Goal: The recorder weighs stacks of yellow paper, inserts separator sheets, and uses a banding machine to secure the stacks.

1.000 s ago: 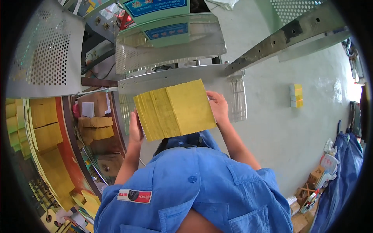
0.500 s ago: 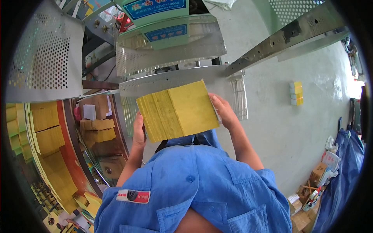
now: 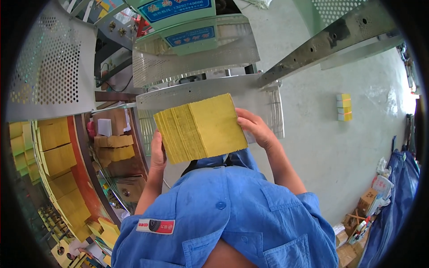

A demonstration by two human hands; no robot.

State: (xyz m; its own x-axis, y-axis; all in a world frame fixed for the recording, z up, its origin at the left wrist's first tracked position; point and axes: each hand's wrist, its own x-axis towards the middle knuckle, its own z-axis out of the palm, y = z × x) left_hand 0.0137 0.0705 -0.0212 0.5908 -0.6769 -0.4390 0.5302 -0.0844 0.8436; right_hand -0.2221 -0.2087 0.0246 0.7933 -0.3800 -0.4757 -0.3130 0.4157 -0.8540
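Observation:
A thick stack of yellow-covered booklets (image 3: 218,123) is held in front of my waist, tilted so that the top cover and a layered, stepped side both show. My left hand (image 3: 157,151) grips its left end, with the fingers mostly hidden behind and under it. At the right end my right hand (image 3: 257,129) presses against the edge, its fingers bent and touching the upper right side. Just beyond the stack lies a grey metal machine table (image 3: 250,94).
A machine with a clear curved guard (image 3: 232,44) stands ahead. A slanted metal beam (image 3: 313,49) crosses at the right. Yellow stacks (image 3: 58,158) line a bench at the left. A small pile of yellow-and-white bundles (image 3: 344,107) sits on the floor, with boxes (image 3: 367,201) near a blue sheet (image 3: 389,201).
The stack has shifted slightly left. My right hand's fingers have moved up onto its right edge, and the white strip seen there before is no longer visible. My left hand keeps its grip.

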